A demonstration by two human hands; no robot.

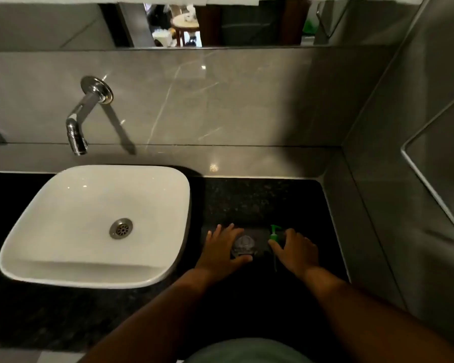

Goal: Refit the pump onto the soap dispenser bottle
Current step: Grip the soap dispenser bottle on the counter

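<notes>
— Honestly, my worry is the dip tube: if I bring the green pump [274, 233] over tilted, its tube could catch the bottle's mouth and bend, or knock the clear soap bottle [244, 245] over on the dark granite counter [286, 200].

— What are the hands doing?

— My left hand [220, 251] curls loosely around the bottle, thumb at its near side, fingers spread. My right hand [295, 251] touches the pump with its fingertips; whether it's pinching, I can't tell. Beyond, left: white basin [63, 218], chrome tap [76, 132].
</notes>
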